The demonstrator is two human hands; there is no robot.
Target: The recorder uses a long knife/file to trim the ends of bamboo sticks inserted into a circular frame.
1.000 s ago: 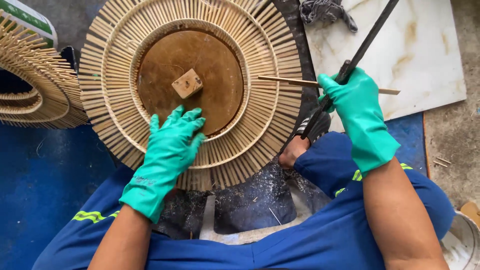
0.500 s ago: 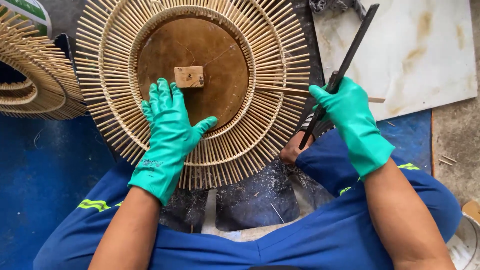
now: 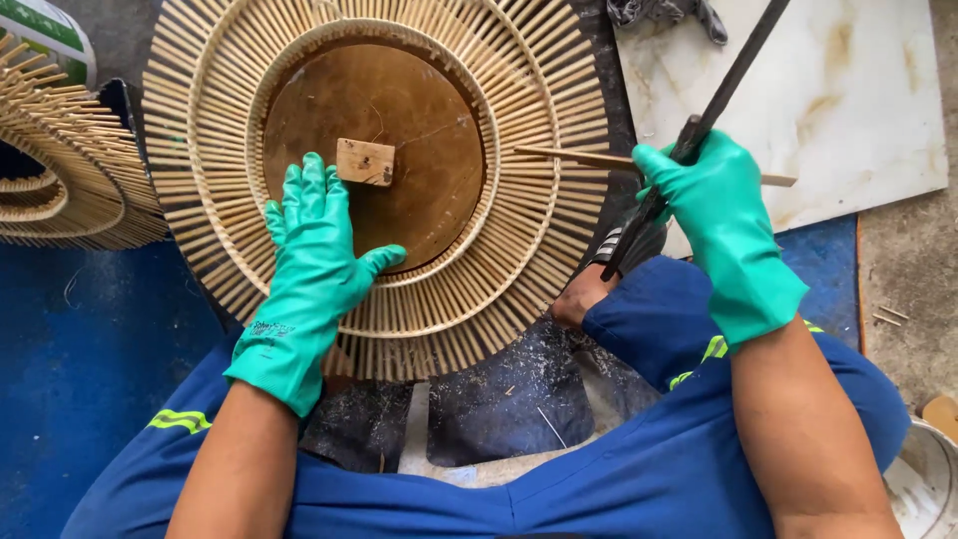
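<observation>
Bamboo sunburst frame point(image 3: 519, 260) is pressed flat by the open-palmed left hand point(image 3: 314, 255); a dark blade point(image 3: 723, 85) and thin stick point(image 3: 579, 157) are clenched in the right hand point(image 3: 714, 205).

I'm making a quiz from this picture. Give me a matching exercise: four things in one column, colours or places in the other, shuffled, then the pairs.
Things:
1. left hand
2. right hand
3. wooden block
4. tile

Descriptions:
A. white, at the upper right
B. at the centre of the brown disc
C. gripping a dark rod
D. flat on the bamboo frame

Pairs: 1-D, 2-C, 3-B, 4-A
</observation>
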